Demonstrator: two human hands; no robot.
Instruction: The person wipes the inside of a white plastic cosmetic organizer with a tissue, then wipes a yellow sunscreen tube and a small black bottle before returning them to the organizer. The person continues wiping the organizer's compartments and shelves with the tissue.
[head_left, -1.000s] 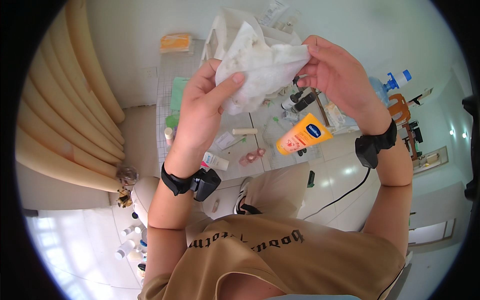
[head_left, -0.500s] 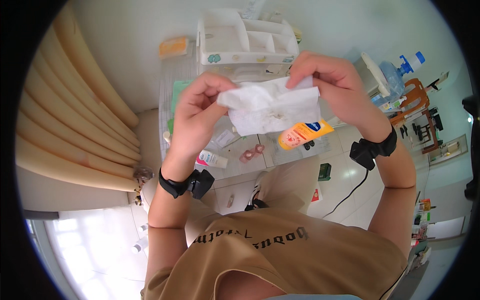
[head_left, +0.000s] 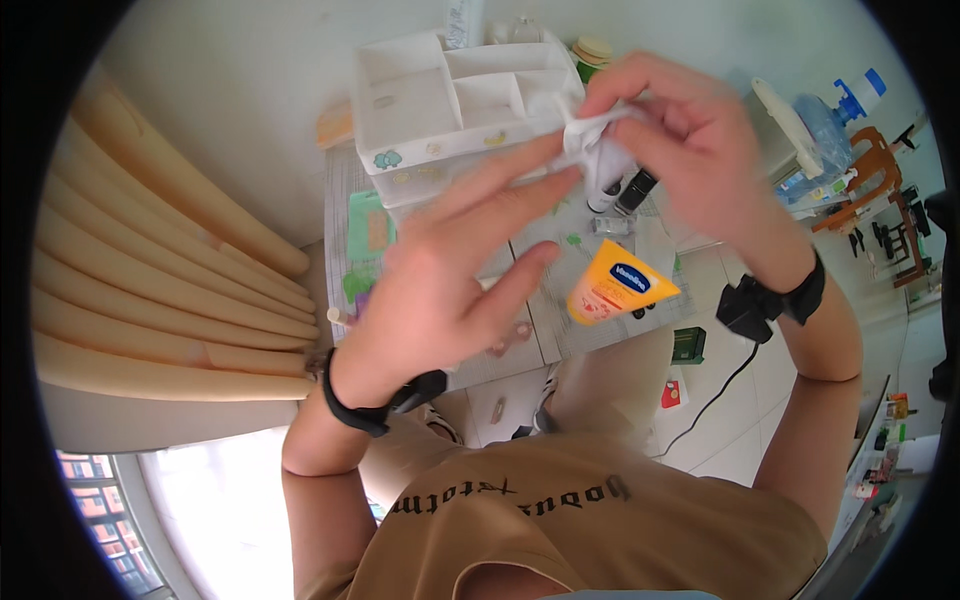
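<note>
A crumpled white wipe (head_left: 598, 145) is pinched between the thumb and fingers of my right hand (head_left: 690, 140), held above the table near the white organizer. My left hand (head_left: 450, 285) has its fingers stretched out and spread, slightly blurred. Its index and middle fingertips reach to the left side of the wipe; whether they press on it I cannot tell. Below the hands stands a yellow squeeze tube (head_left: 612, 290) with a dark blue label. Just under the wipe are a dark bottle (head_left: 636, 190) and a small white bottle (head_left: 602, 198), partly covered.
A white organizer (head_left: 440, 150) with compartments stands at the table's back. A green pad (head_left: 368, 225) lies at the left, beside a beige curtain (head_left: 180, 270). At the right is a blue water jug (head_left: 820, 135). A dark green box (head_left: 688, 345) is on the floor.
The wipe, spread flat between both hands before, is now bunched in my right hand. My left hand has let go and opened its fingers. The view has shifted slightly.
</note>
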